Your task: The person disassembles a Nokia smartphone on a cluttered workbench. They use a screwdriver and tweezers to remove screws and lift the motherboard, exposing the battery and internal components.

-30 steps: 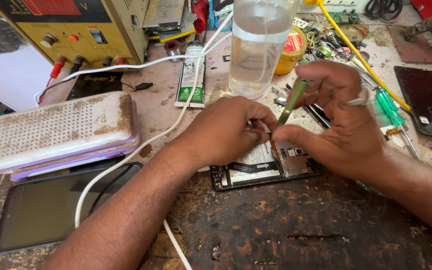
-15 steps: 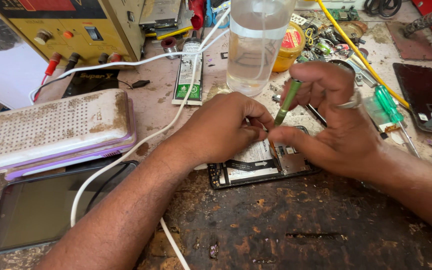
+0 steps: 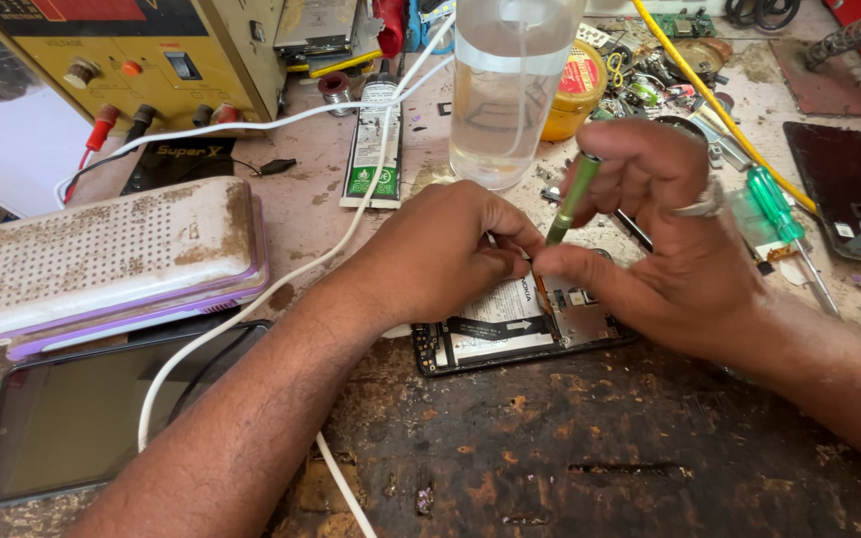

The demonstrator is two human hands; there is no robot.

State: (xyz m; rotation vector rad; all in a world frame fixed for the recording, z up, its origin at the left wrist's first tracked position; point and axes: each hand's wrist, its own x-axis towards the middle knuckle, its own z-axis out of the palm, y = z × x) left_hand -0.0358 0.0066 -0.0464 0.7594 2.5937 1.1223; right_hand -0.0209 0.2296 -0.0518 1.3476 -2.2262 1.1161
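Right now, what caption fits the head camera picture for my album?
Right hand works a green tool into an opened phone steadied by left hand.

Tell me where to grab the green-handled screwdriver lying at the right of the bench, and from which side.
Grip the green-handled screwdriver by its translucent green handle, the thickest part, and come from above. It lies flat on the bench with the metal shaft pointing toward the near right. The right hand, holding a thin green tool, sits just left of it, so pinching across the handle from the right side looks clearest.
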